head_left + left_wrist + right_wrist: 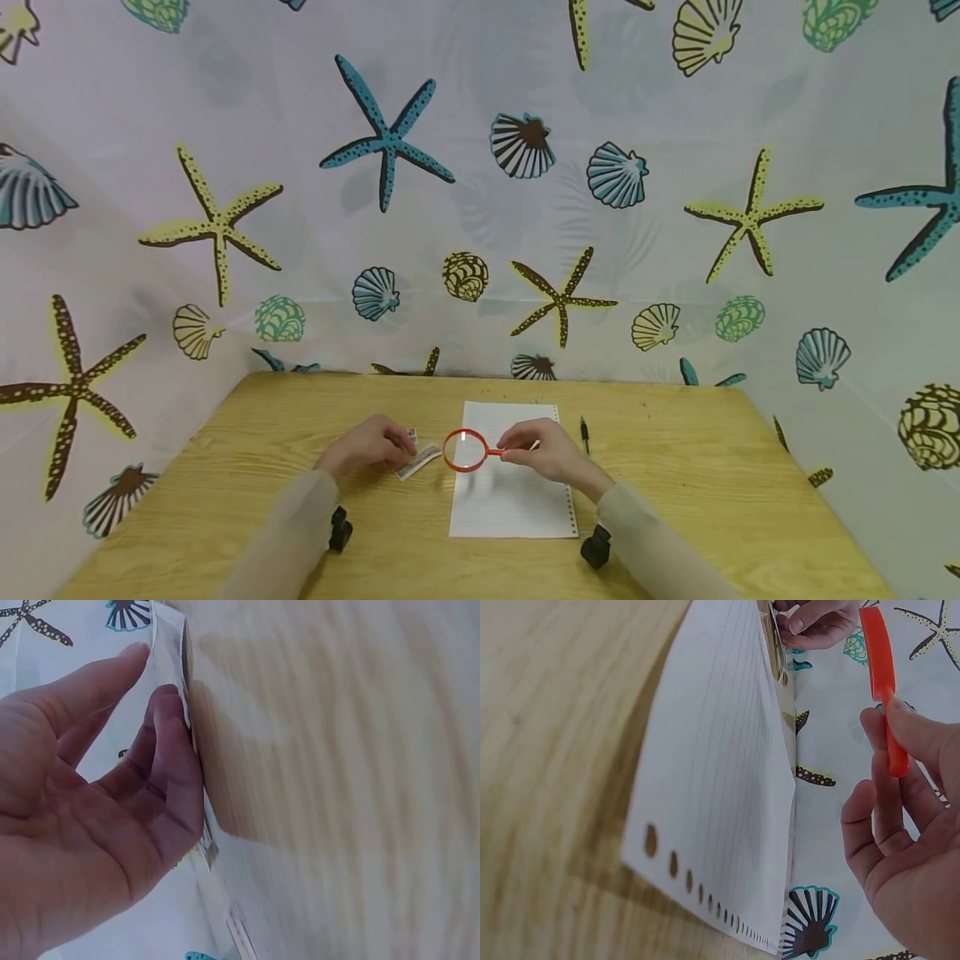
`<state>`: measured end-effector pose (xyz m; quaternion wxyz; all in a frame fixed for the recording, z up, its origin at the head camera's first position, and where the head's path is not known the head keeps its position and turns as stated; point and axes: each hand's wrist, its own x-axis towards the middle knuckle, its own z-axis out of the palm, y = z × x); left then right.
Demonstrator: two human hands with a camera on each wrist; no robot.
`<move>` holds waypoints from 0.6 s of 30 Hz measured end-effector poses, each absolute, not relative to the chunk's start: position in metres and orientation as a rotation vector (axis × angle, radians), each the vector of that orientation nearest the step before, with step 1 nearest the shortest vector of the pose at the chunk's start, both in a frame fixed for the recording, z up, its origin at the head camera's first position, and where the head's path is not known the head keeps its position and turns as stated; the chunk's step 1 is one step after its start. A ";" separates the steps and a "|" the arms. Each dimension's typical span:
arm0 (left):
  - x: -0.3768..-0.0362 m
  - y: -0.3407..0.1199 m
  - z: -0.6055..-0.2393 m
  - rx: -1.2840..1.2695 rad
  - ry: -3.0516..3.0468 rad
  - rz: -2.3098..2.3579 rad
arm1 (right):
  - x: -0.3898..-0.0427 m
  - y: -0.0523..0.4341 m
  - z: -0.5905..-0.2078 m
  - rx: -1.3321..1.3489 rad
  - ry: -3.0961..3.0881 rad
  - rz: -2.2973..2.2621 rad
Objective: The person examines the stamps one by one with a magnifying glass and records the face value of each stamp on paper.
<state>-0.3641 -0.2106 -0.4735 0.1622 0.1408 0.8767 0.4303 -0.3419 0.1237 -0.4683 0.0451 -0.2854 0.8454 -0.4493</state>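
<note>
A red-rimmed magnifying glass [466,451] is held up over the left part of a lined paper sheet [510,500]. My right hand [546,450] pinches its handle [897,754] between thumb and fingers, and the right wrist view shows its rim [877,652] edge-on. To the left, my left hand [375,442] is low at the table beside a narrow printed paper strip [420,462]. In the left wrist view the thumb stands apart from the loosely bent fingers [176,765], which touch the paper at the tabletop. A second small printed piece [412,435] shows partly behind the fingers.
A black pen [584,433] lies right of the sheet on the wooden table [262,517]. Punched holes run down the sheet's right edge. Behind the table hangs a white curtain [465,225] printed with starfish and shells. Each wrist wears a small black device [341,529].
</note>
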 end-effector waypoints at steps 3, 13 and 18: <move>-0.365 -0.205 -0.473 0.422 2.523 1.256 | -0.343 0.129 -0.468 -0.863 2.571 -1.393; -0.368 -0.185 -0.478 0.436 2.588 1.305 | -0.347 0.155 -0.474 -0.846 2.624 -1.359; -0.370 -0.176 -0.478 0.477 2.611 1.311 | -0.346 0.168 -0.473 -0.785 2.685 -1.363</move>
